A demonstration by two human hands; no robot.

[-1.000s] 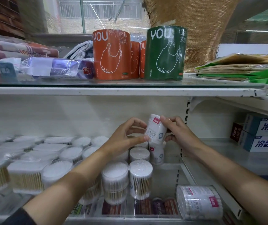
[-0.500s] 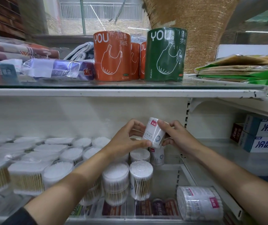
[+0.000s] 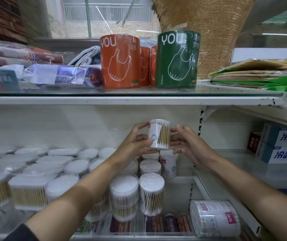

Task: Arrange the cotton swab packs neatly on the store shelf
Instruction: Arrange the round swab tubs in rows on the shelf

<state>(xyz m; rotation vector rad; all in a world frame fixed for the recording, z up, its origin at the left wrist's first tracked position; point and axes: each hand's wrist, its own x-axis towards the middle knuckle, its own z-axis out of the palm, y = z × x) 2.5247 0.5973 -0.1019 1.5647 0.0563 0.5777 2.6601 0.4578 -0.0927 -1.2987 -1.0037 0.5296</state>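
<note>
Here I see both hands up inside the lower shelf (image 3: 182, 190), the left hand (image 3: 135, 145) and right hand (image 3: 186, 145) each with a grip closed on either side of one swab pack (image 3: 160, 135), held nearly upright in the air just above the back of the rows of packs (image 3: 125, 193) standing on the white shelf floor. One more pack (image 3: 214, 218) lies on its side at the front right, apart from the rows. Above, a glass shelf (image 3: 139, 92) carries orange rolls (image 3: 120, 61) and a green roll (image 3: 177, 60), with a window (image 3: 104, 16) behind them and blue boxes (image 3: 285, 145) on the neighbouring shelf to the right.
</note>
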